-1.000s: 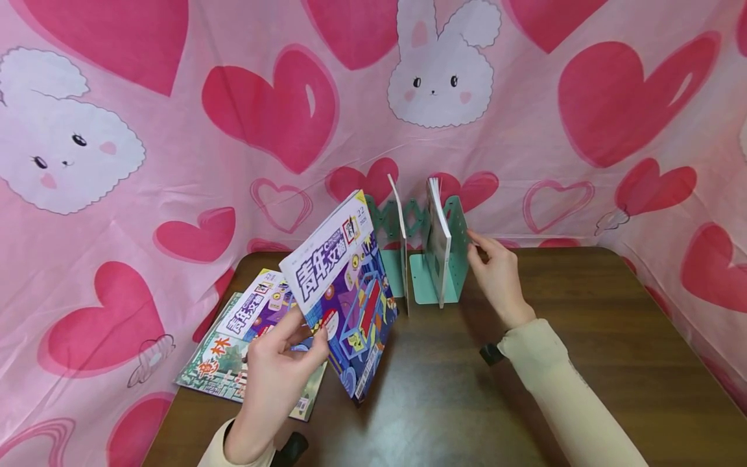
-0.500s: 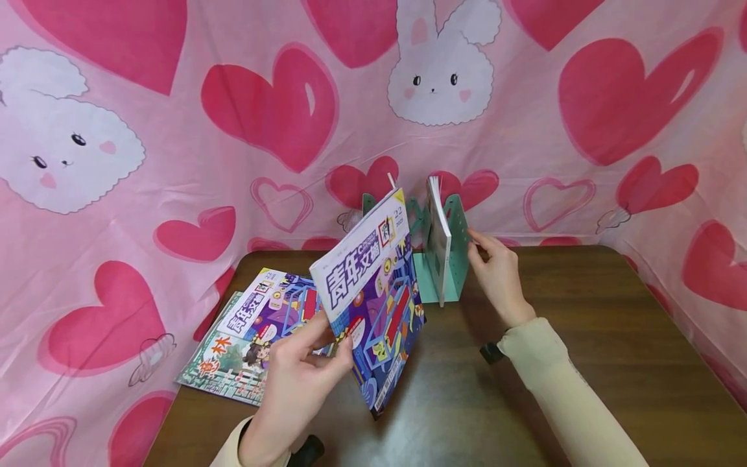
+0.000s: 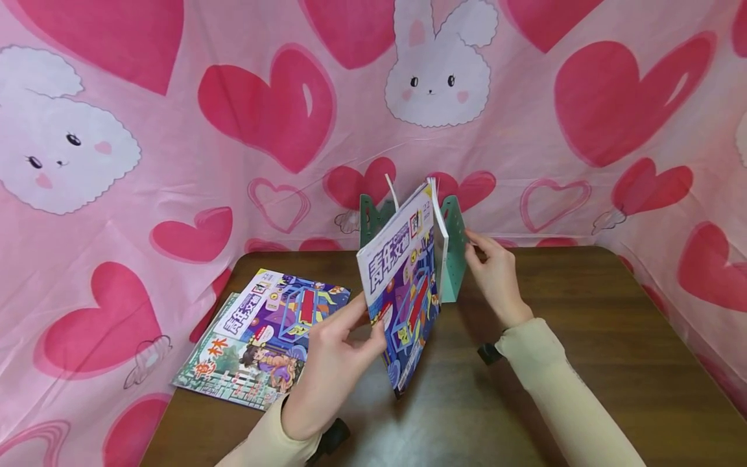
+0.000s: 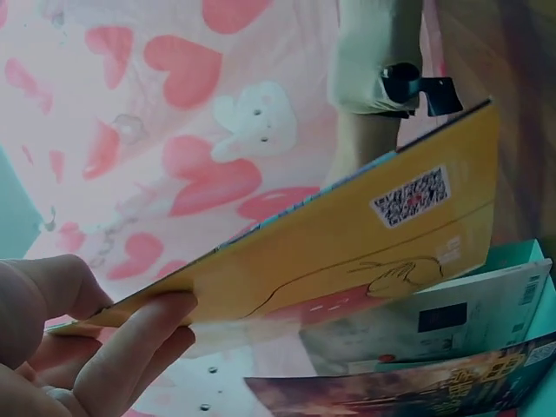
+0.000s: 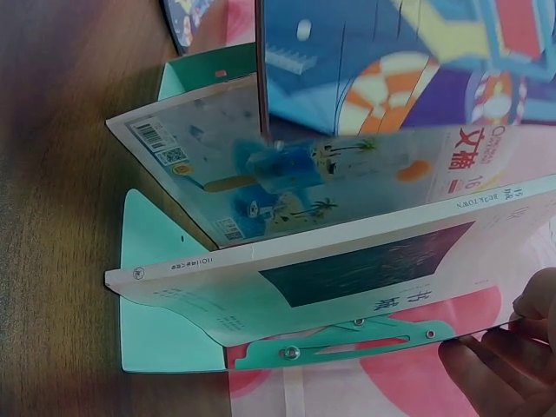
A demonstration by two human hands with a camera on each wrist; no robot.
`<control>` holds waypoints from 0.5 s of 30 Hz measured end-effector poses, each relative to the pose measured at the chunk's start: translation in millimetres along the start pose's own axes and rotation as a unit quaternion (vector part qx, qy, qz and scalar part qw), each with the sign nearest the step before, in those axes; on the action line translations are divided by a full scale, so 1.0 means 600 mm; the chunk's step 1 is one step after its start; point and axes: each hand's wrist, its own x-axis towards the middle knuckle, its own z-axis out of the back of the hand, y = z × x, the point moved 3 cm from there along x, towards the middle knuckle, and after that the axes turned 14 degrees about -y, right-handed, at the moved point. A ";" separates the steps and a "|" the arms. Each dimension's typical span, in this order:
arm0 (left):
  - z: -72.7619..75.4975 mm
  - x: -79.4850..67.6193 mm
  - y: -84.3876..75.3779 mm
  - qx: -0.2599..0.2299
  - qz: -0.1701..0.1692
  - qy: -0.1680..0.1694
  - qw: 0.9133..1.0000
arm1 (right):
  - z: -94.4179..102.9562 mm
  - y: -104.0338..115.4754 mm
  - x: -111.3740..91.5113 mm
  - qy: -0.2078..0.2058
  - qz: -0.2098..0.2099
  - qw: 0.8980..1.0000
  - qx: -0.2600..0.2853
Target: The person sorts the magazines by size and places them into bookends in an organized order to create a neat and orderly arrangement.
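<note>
My left hand (image 3: pixel 332 350) grips a magazine (image 3: pixel 403 292) with a purple and blue cover by its left edge, thumb on the front. The magazine is held upright and tilted, overlapping the bookend in the head view. In the left wrist view its yellow back (image 4: pixel 347 252) shows. My right hand (image 3: pixel 496 279) pinches the right end plate of a green expandable bookend (image 3: pixel 454 266). In the right wrist view a white-spined book (image 5: pixel 330 278) stands inside that plate, and a thinner blue magazine (image 5: pixel 261 174) leans across from it.
On the left of the brown table (image 3: pixel 554 376), a purple-covered magazine (image 3: pixel 286 311) lies on top of a green-covered magazine (image 3: pixel 227 376). A pink curtain (image 3: pixel 362 143) with hearts and rabbits hangs behind the table and along its sides.
My left hand has carried the purple magazine to the right, in front of the bookend, and turned it more edge-on. The right hand has stayed at the bookend's end plate.
</note>
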 end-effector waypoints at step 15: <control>-0.044 0.025 0.033 0.043 -0.032 0.004 0.999 | 0.000 -0.002 -0.002 -0.007 0.007 1.000 0.013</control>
